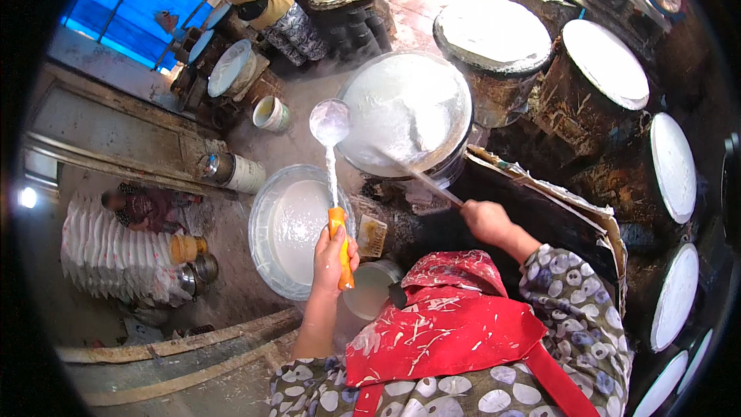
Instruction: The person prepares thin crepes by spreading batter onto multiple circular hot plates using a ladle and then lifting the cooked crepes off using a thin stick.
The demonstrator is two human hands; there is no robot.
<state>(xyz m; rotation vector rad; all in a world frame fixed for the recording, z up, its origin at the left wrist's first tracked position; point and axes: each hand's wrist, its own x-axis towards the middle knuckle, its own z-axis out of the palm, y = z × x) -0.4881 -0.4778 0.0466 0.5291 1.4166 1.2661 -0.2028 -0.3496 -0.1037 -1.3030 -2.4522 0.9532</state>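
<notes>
My left hand (327, 262) is closed round the orange handle of a ladle (330, 122). The ladle's bowl and shaft are coated in white liquid, and the bowl is held up beside the left edge of a round, white-coated steamer top (378, 96). My right hand (488, 222) grips one end of a long thin stick (423, 177). Its far end reaches over the near part of the steamer top, where a wet white layer looks wrinkled. To the left below the ladle stands a wide plastic tub (258, 243) of white batter.
A bucket (370, 293) of cloudy liquid stands by my left forearm. Round white-topped stoves (494, 35) line the right side. Behind the tub are a small pail (271, 113) and a metal pot (219, 167). One person (258, 0) works at the far left; another (150, 208) is low at left.
</notes>
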